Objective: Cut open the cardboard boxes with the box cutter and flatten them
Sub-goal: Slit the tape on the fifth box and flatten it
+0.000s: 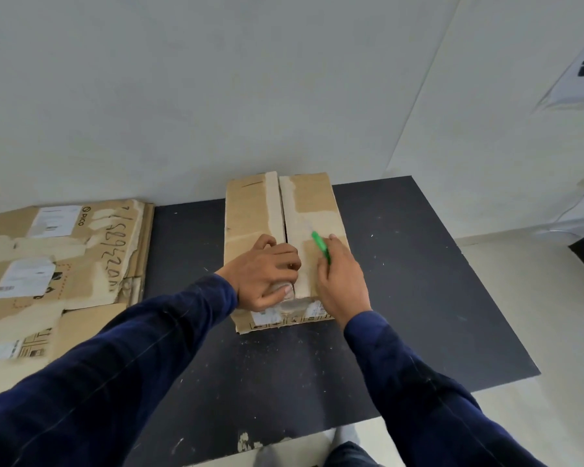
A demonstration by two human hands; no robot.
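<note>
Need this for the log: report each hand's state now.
Left hand: fingers curled over a flap edge of the cardboard box, at its centre seam.
Right hand: holding the green box cutter.

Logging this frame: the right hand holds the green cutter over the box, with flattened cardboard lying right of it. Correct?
No. The head view shows the flattened cardboard left of the box; the right hand does hold the green cutter over it.
</note>
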